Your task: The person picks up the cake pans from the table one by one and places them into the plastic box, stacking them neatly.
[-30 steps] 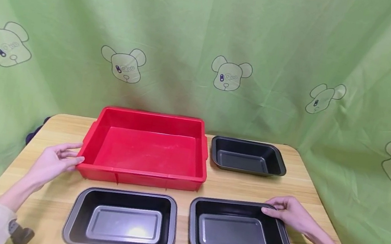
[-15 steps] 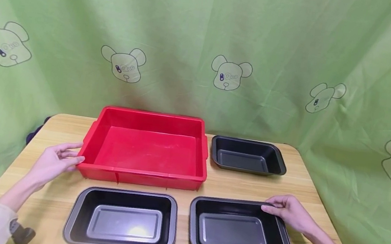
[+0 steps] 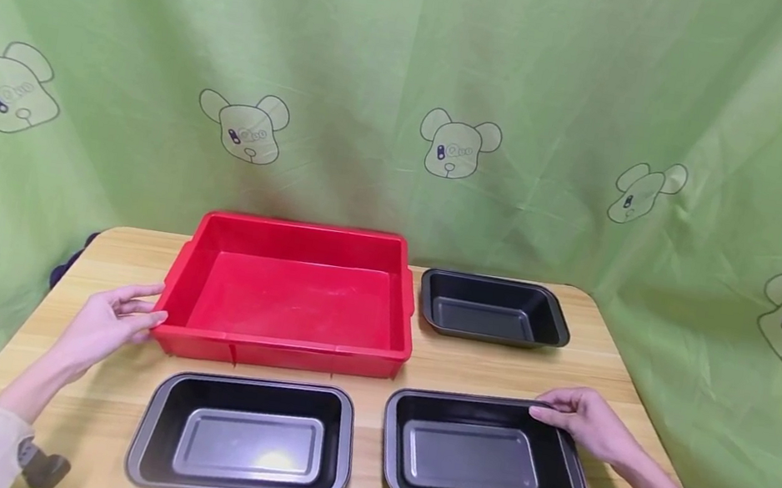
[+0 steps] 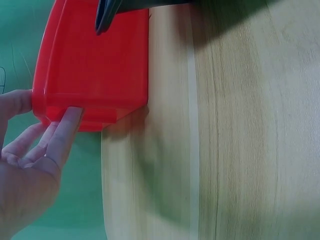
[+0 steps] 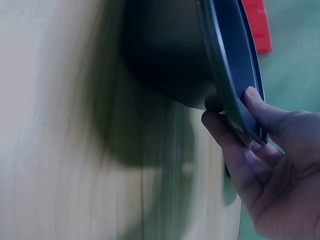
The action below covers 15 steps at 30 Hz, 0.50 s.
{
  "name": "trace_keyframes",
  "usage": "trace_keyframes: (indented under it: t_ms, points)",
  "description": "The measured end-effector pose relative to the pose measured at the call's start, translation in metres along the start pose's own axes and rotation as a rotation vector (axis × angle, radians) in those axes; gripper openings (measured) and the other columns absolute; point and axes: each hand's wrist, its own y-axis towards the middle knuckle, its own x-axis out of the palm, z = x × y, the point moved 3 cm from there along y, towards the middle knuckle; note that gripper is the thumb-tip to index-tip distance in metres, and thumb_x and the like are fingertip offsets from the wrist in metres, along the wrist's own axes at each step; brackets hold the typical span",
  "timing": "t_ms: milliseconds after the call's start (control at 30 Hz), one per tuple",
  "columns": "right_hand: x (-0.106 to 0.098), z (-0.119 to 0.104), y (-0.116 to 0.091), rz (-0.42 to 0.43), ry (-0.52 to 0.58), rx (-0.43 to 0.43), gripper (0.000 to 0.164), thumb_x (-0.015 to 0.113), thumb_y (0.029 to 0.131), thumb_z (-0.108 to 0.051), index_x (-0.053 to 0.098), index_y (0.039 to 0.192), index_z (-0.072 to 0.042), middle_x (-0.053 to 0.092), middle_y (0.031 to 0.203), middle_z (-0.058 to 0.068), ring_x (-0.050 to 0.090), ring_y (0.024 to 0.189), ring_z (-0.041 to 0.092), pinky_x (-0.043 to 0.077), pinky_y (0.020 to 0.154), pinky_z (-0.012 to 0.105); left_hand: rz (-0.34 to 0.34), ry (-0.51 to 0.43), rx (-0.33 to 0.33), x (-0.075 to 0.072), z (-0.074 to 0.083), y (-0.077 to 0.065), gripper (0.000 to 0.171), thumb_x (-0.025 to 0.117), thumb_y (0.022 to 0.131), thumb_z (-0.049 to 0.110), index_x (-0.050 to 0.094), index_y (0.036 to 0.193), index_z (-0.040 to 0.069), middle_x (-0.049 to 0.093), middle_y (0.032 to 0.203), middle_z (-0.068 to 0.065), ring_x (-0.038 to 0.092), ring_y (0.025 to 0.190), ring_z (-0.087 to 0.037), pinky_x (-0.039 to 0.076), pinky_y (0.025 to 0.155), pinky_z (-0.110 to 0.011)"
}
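In the head view, my left hand (image 3: 102, 323) holds the near-left corner of a shallow red plastic tray (image 3: 299, 302), thumb at the rim and fingers along the side. In the left wrist view, those fingers (image 4: 65, 135) reach the tray's corner. At the front right, my right hand (image 3: 584, 421) pinches the far-right rim of a dark loaf pan (image 3: 473, 459). The thumb lies inside that rim and the fingers (image 5: 232, 150) sit beneath it, as the right wrist view shows. Both containers have nothing in them.
A second dark loaf pan (image 3: 250, 446) stands at the front left, just before the tray. Another loaf pan (image 3: 489, 319) is at the back right. All are on a wooden table (image 3: 614, 378), with a green curtain (image 3: 360, 45) behind and beside it.
The right-hand loaf pan has shifted slightly right and away, together with my right hand. My left hand keeps its place on the tray. The head view has turned a little.
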Motion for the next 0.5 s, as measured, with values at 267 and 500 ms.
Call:
trace_keyframes:
  t_ms: [267, 500]
  points:
    - [-0.005, -0.01, -0.004, 0.013, -0.037, 0.009, 0.022, 0.072, 0.1, -0.017, 0.078, 0.114, -0.001, 0.082, 0.101, 0.009, 0.067, 0.086, -0.006, 0.055, 0.078, 0.016, -0.003, 0.007, 0.0, 0.001, 0.0, 0.0, 0.068, 0.072, 0.101, 0.017, 0.041, 0.156, -0.01, 0.077, 0.119, -0.003, 0.07, 0.091, 0.01, 0.066, 0.082, -0.025]
    - [-0.014, -0.03, -0.002, 0.023, -0.034, 0.001, 0.023, 0.071, 0.101, -0.018, 0.078, 0.115, -0.001, 0.082, 0.1, 0.007, 0.068, 0.085, -0.004, 0.055, 0.077, 0.017, -0.009, -0.034, 0.011, 0.0, 0.002, -0.002, 0.07, 0.072, 0.1, 0.015, 0.039, 0.155, -0.013, 0.071, 0.102, 0.022, 0.071, 0.091, 0.009, 0.066, 0.08, -0.023]
